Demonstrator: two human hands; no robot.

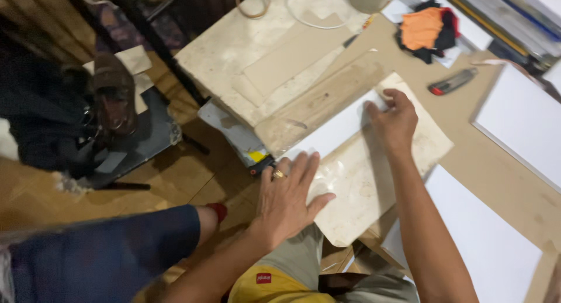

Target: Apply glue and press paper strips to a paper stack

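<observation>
**Q:** Head view: what do the two hands touch?

**A:** Left hand point(289, 195) lies flat, fingers spread, grip open, pressing on a clear plastic sheet point(327, 177) at the near-left edge of the bench point(497, 163). A ring shows on one finger. Right hand point(392, 123) rests farther in, its fingertips point(374, 107) pinched down on the far end of a white sheet point(336, 130); whether that grip is closed around the sheet's edge or only pressing on it cannot be told.

**Q:** Where does the white sheet lie?

**A:** On a stained beige board point(374, 180) near the bench's left edge, its long side running along a worn wooden slab point(318, 101).

**Q:** What surrounds the work?

**A:** A utility knife point(453, 82) lies beyond the right hand, toward the far edge. An orange and black cloth point(426, 31) sits at the far edge. Large white panels point(523, 125) lie toward the right side of the bench, another point(479, 244) at the near edge beside the right forearm. A roll of tape point(252, 2) sits on the pale slab at the far-left corner.
</observation>
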